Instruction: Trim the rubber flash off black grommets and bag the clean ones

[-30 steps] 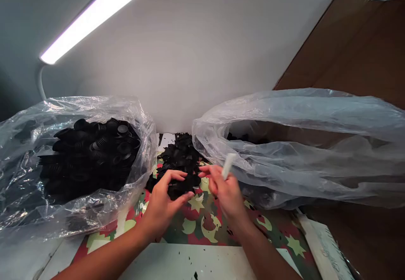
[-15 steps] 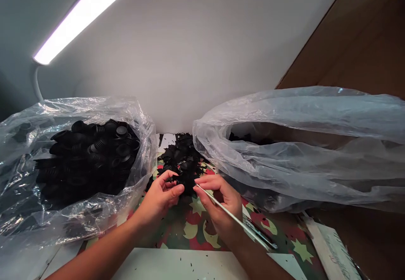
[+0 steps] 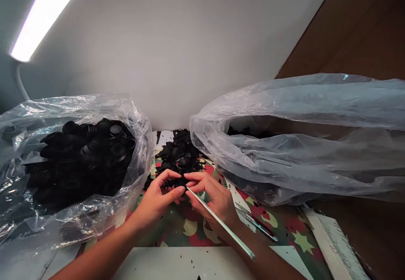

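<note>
Between the thumb and fingers of my left hand [image 3: 158, 199] is a small black ribbed rubber bellows [image 3: 179, 183], partly hidden by the fingers. My right hand [image 3: 217, 199] pinches a thin pale stick-like tool [image 3: 223, 223]; its tip meets the bellows, and its rear end slants down toward the right forearm. The fingertips of both hands are close together at the part. Just beyond them lies a heap of black scraps [image 3: 179, 153]. What kind of tip the tool has is too small to make out.
At left, a clear plastic bag [image 3: 142, 123] holds many black ribbed parts [image 3: 85, 157]. Another plastic bag [image 3: 284, 102] gapes at right before cardboard [image 3: 357, 31]. Slim metal tools [image 3: 257, 225] lie beside my right forearm. A white sheet [image 3: 171, 263] with black crumbs lies in front; a lamp [image 3: 47, 16] shines above.
My right hand has moved left to my left hand, bringing the tool's tip against the bellows. The view has shifted slightly.
</note>
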The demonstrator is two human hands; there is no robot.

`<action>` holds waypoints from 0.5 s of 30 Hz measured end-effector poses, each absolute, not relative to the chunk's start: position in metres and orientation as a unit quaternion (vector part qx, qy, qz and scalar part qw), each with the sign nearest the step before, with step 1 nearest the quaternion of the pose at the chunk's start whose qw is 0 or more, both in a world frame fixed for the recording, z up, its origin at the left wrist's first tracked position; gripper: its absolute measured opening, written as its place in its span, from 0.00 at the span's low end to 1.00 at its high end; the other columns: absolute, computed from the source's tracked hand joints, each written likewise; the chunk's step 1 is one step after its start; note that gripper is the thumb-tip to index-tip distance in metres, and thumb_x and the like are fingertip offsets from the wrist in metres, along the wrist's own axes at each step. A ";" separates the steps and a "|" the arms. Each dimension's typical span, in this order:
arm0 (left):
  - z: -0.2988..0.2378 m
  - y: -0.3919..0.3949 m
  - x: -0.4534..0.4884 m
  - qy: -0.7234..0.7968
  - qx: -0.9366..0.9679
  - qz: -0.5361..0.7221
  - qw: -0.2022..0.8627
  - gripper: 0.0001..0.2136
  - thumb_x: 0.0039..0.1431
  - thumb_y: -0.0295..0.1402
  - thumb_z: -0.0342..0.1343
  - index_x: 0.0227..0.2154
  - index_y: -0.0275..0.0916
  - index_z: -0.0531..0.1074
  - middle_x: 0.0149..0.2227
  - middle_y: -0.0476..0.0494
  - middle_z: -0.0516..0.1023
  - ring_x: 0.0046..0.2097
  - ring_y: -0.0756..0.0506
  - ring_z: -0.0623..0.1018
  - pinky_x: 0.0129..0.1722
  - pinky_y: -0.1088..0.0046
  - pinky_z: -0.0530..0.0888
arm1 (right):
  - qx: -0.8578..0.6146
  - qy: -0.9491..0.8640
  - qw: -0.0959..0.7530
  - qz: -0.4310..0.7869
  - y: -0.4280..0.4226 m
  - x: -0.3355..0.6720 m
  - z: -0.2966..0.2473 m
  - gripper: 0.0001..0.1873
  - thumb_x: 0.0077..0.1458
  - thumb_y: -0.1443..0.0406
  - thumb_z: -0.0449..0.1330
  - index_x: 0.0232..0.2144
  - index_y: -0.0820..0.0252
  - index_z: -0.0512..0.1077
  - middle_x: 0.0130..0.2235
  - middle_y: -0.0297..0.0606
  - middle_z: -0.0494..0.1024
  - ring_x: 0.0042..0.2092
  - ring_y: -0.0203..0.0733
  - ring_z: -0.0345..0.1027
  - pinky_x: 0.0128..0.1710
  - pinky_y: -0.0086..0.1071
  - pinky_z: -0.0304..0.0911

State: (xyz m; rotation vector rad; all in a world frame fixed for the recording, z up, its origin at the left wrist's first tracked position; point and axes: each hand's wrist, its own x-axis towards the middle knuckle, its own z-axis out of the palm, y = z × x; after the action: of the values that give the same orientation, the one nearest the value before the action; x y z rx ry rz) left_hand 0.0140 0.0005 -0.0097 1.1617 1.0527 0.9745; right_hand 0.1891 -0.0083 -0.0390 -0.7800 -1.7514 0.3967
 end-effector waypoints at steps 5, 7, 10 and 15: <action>-0.008 0.001 0.011 0.456 0.545 0.398 0.580 0.17 0.49 0.41 0.69 0.37 0.38 0.71 0.27 0.54 0.72 0.27 0.51 0.69 0.27 0.77 0.66 | -0.307 -0.780 0.536 0.103 -0.003 0.191 -0.038 0.06 0.65 0.67 0.57 0.34 0.54 0.68 0.46 0.43 0.82 0.42 0.43 0.76 0.43 0.38 0.69; -0.008 0.001 0.010 0.461 0.563 0.394 0.563 0.16 0.51 0.41 0.68 0.36 0.39 0.71 0.28 0.53 0.72 0.28 0.51 0.68 0.26 0.77 0.65 | -0.309 -0.788 0.528 0.072 -0.004 0.189 -0.038 0.07 0.65 0.68 0.55 0.33 0.54 0.68 0.43 0.42 0.83 0.40 0.44 0.76 0.42 0.39 0.68; -0.009 0.001 0.010 0.458 0.585 0.392 0.543 0.14 0.52 0.40 0.66 0.36 0.39 0.71 0.29 0.52 0.72 0.29 0.50 0.69 0.26 0.77 0.66 | -0.316 -0.793 0.520 0.032 -0.007 0.184 -0.036 0.09 0.66 0.69 0.53 0.32 0.54 0.68 0.41 0.41 0.83 0.39 0.43 0.76 0.39 0.37 0.65; -0.011 -0.001 0.010 0.440 0.608 0.419 0.511 0.12 0.50 0.36 0.67 0.34 0.39 0.71 0.32 0.49 0.75 0.35 0.47 0.74 0.35 0.73 0.71 | -0.399 -0.777 0.486 0.027 -0.002 0.191 -0.039 0.09 0.66 0.70 0.50 0.35 0.55 0.69 0.40 0.42 0.81 0.41 0.44 0.74 0.43 0.38 0.63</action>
State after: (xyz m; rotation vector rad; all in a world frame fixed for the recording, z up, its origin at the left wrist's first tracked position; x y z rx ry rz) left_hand 0.0104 -0.0005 -0.0111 1.4630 1.0589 1.0079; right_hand 0.1908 -0.0016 -0.0389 -0.9715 -1.8902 0.0655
